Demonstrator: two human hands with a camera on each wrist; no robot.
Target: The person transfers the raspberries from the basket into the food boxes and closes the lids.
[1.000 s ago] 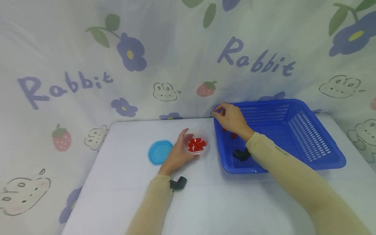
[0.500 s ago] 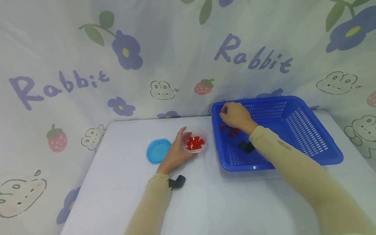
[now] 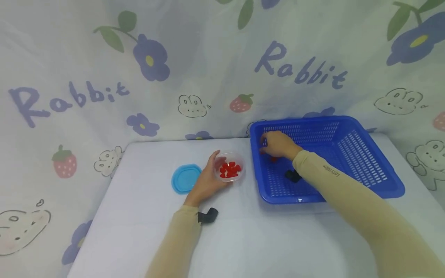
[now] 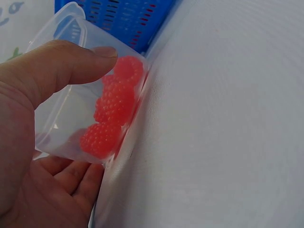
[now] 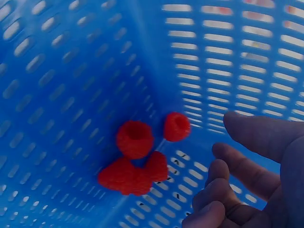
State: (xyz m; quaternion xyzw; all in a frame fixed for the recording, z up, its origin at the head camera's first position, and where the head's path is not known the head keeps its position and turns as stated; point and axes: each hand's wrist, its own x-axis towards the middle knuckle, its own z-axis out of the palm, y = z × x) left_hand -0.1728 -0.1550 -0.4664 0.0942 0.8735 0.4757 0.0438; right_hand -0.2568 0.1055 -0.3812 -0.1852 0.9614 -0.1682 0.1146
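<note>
My left hand grips a clear plastic container on the table, thumb on one side and fingers on the other. Several red raspberries lie in its bottom. Inside the blue basket is my right hand, at the far left corner. In the right wrist view its thumb and fingers are spread apart with nothing between them. Just beyond the fingertips, several raspberries rest in the basket's corner, some clustered together and one a little aside.
A light blue lid lies on the white table, left of the container. The basket's slotted walls rise around my right hand. Behind the table hangs a printed curtain with flowers and "Rabbit" lettering.
My right hand has come from above the basket's left rim down into the far left corner, near the raspberries. The left hand keeps its grip on the container.
</note>
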